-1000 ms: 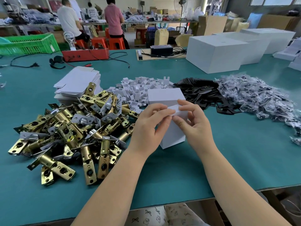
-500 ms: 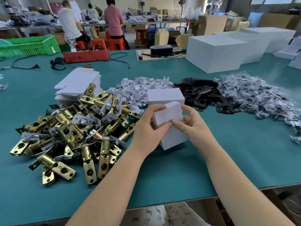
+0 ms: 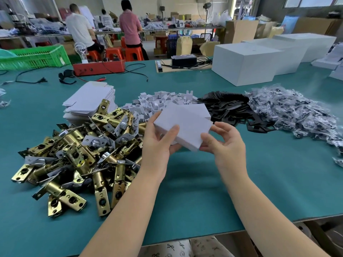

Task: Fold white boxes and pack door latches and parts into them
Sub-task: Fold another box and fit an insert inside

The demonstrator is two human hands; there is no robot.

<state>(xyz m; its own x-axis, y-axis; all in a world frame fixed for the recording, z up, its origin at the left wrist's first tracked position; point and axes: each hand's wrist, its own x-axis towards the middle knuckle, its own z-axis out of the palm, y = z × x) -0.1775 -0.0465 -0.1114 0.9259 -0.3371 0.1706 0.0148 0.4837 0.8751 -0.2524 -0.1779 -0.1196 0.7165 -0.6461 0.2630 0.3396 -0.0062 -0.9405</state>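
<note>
The left hand's (image 3: pixel 157 143) fingers were curled round the near left corner of a small white box (image 3: pixel 183 125), thumb (image 3: pixel 171 131) laid on its upper face and the other fingers underneath, gripping it. The right hand (image 3: pixel 225 145) met the same box at its near right corner, fingers loosely bent; thumb and fingertips (image 3: pixel 206 136) touched the box edge, though whether they pinched it or merely steadied it I could not tell. The box was held tilted above the green desk (image 3: pixel 204 191), clear of its surface, in front of a second white box (image 3: pixel 191 108) of like size partly hidden behind it. To the left of the hands lay a heap of brass and silver door latches (image 3: pixel 78 154), piled in no order and reaching almost to the left wrist. Behind that heap stood a stack of flat white box blanks (image 3: pixel 89 101). Beyond the held box was a pile of small white card inserts (image 3: pixel 157 101), next to it on the right a spread of black plates (image 3: pixel 232 110), and further right a mound of clear bagged parts (image 3: pixel 297 112). At the far side of the desk stood large white cartons (image 3: pixel 246 62), a red case (image 3: pixel 98 67) with trailing cables, and a green crate (image 3: pixel 35 57). Two people (image 3: pixel 130 28) stood at another bench in the background, backs turned.
</note>
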